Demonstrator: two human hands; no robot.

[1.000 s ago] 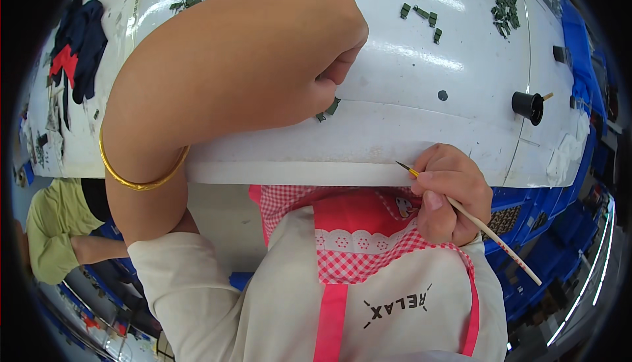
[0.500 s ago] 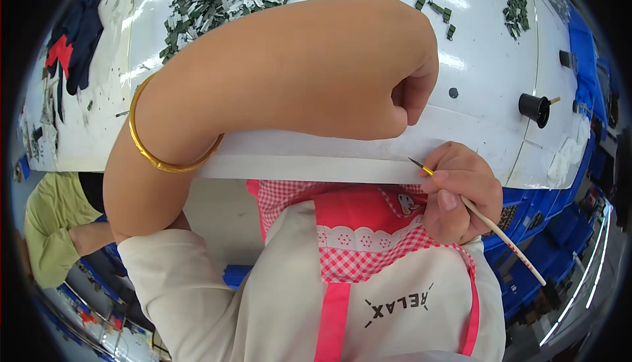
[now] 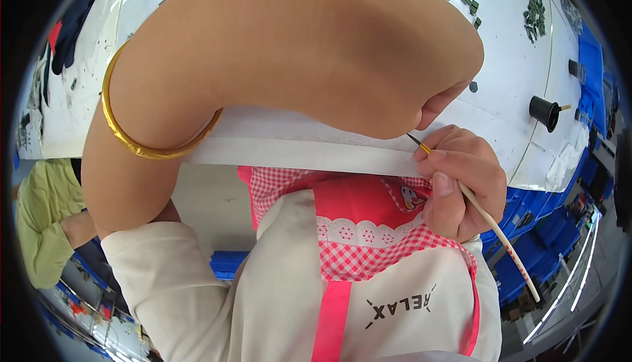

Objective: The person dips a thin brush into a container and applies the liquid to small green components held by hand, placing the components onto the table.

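Observation:
A thin paintbrush (image 3: 495,233) with a pale wooden handle and a yellow ferrule is pinched in my right hand (image 3: 464,184). Its dark, pointed tip aims up and left, at the underside of my left hand (image 3: 401,59). That hand hangs over the table close to the camera, a gold bangle (image 3: 148,154) around its forearm. Its fingers are curled closed; most are hidden behind the back of the hand, and whatever they may hold is out of sight. Whether the brush tip touches anything there cannot be made out.
On the white table (image 3: 520,125), small dark green parts (image 3: 463,0) lie beyond my left hand, with a larger cluster (image 3: 534,16) farther right. A black cup (image 3: 544,111) holding a stick stands at the right. Another person's green sleeve (image 3: 43,223) shows at the left.
My left hand has come nearer the camera and shifted right, closer to the brush tip. The table appears shifted upward in the view. The right hand keeps the same grip.

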